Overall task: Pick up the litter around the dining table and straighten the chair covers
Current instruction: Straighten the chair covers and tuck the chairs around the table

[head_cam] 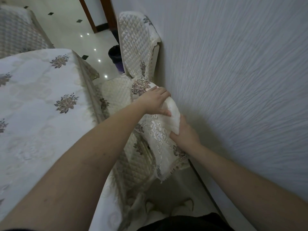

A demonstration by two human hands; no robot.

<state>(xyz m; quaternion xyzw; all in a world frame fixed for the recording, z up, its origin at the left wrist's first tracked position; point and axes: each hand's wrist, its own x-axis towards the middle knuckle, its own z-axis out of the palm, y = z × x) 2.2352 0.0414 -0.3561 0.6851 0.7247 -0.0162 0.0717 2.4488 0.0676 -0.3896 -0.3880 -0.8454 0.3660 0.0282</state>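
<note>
Nearest the camera, two bare forearms reach out over the top rail of a chair set close beside the wall (233, 64). The right hand (185, 133) has its fingers curled round the pale, padded top of the cover (160, 134) at the nearer end, and the left hand (155, 101) grips the same cover farther along, thumb below and fingers wrapped over the ridge. The cover sits on the chair back between the two hands, bunched into a soft roll there, its lower flap hanging skewed with a fringed edge trailing down. It is cream, quilted in small diamonds, with raised shiny embroidery and dusky floral patches; it looks slippery and thick. The risk from here, as a guess, is that an uneven pull from one hand drags the cover off square or slides it off the rail altogether, since the satin has little grip; a hard tug could also catch the fringe or strain the embroidery, and the tight gap to the wall leaves the right hand little room. To the left lies the table (33, 105) under a white damask cloth with flower sprigs and a scalloped, trimmed hem. Beyond the hands stands a second chair (135, 39) in a matching quilted cover, against the textured, rippled wallpaper. Behind it sits a dark bin (115, 53) on a glossy tiled floor (66, 22) with small black insets. No litter is visible.
</note>
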